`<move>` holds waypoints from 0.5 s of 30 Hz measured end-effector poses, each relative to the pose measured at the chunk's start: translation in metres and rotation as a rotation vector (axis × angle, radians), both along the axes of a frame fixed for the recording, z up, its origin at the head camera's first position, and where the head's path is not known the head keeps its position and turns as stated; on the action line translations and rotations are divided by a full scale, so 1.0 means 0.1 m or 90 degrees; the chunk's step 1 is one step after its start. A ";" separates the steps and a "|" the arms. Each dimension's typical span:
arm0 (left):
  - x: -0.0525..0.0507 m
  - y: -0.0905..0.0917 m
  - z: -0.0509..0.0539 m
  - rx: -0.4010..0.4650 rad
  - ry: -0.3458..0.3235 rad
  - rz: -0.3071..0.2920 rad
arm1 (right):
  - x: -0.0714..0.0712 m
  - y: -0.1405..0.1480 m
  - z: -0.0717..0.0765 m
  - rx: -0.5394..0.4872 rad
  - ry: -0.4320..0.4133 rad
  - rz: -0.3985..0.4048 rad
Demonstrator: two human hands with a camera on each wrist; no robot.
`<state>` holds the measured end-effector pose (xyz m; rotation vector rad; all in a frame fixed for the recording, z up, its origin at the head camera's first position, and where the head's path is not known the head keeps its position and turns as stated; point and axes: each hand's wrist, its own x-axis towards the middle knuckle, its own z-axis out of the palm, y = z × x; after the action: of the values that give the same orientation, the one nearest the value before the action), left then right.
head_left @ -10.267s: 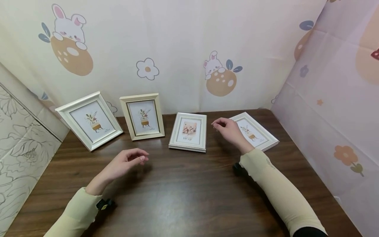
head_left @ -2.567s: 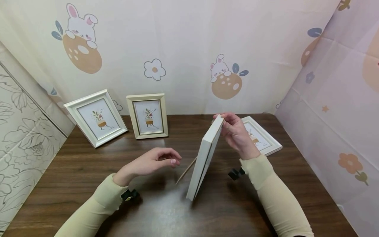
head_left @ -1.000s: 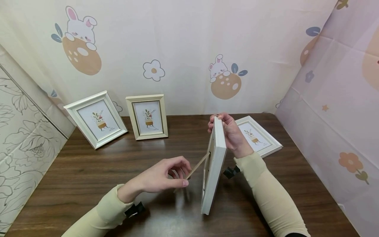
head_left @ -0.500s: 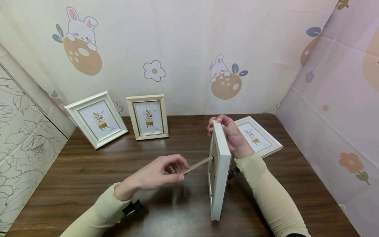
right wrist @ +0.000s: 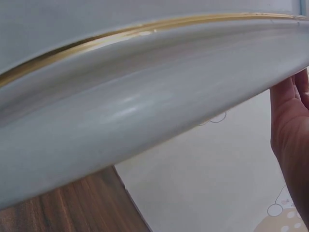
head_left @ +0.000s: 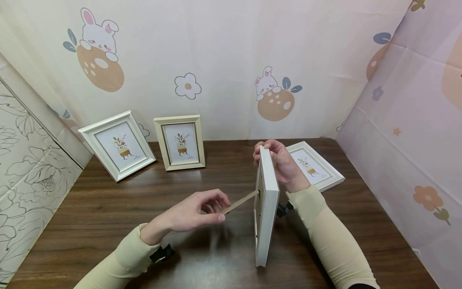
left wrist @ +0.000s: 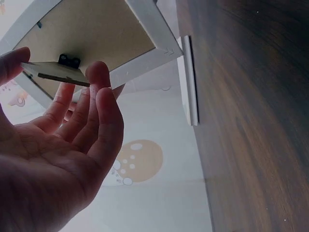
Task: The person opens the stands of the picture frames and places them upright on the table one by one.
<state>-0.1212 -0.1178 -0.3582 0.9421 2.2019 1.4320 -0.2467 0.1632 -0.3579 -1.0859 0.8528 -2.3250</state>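
Observation:
My right hand (head_left: 285,166) grips the far upper edge of a white picture frame (head_left: 268,168), which stands on edge above the table, back facing left. From the frame's brown backboard (left wrist: 104,36) a thin stand leg (head_left: 241,201) sticks out, joined by a small black hinge (left wrist: 69,60). My left hand (head_left: 189,212) pinches the free end of that leg between thumb and fingers. In the right wrist view, the white moulding (right wrist: 120,106) with its gold inner line fills much of the view. Part of my right hand (right wrist: 292,113) shows at its lower edge.
A white frame (head_left: 117,145) and a cream frame (head_left: 179,142) stand upright at the back left. Another white frame (head_left: 333,174) lies flat at the right, partly behind my right hand. Patterned curtains (head_left: 223,72) border the dark wooden table (head_left: 119,212).
Lying on the table at first, the middle frame was lifted and turned by my right hand. My left hand came in and took the stand leg. Over the last half second hardly anything moves.

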 end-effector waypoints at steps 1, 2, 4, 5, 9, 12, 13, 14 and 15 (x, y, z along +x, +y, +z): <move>0.00 0.00 -0.01 0.000 0.000 -0.001 | 0.00 0.00 0.00 0.000 0.002 0.000; 0.00 0.00 -0.02 0.003 -0.002 -0.003 | -0.01 0.00 0.00 0.000 0.002 0.000; 0.00 0.00 -0.03 0.005 -0.004 -0.006 | -0.01 0.00 0.00 0.000 0.001 0.003; 0.00 0.01 -0.03 0.006 -0.005 -0.008 | -0.01 0.00 0.01 -0.001 0.000 0.004; 0.01 0.01 -0.04 0.007 -0.010 -0.016 | -0.02 0.00 0.00 -0.005 -0.001 0.006; 0.01 0.00 -0.05 0.007 -0.013 -0.020 | -0.02 0.00 0.01 -0.006 0.000 0.003; 0.01 0.00 -0.05 0.007 -0.013 -0.022 | -0.02 0.00 0.01 -0.005 0.000 0.001; 0.01 0.00 -0.06 0.007 -0.013 -0.023 | -0.02 0.01 0.01 -0.004 -0.001 -0.003; 0.01 -0.01 -0.06 0.006 -0.012 -0.024 | -0.02 0.01 0.01 -0.003 -0.003 -0.005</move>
<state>-0.1201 -0.1185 -0.3642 0.9637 2.1553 1.4291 -0.2485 0.1641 -0.3565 -1.0810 0.8513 -2.3365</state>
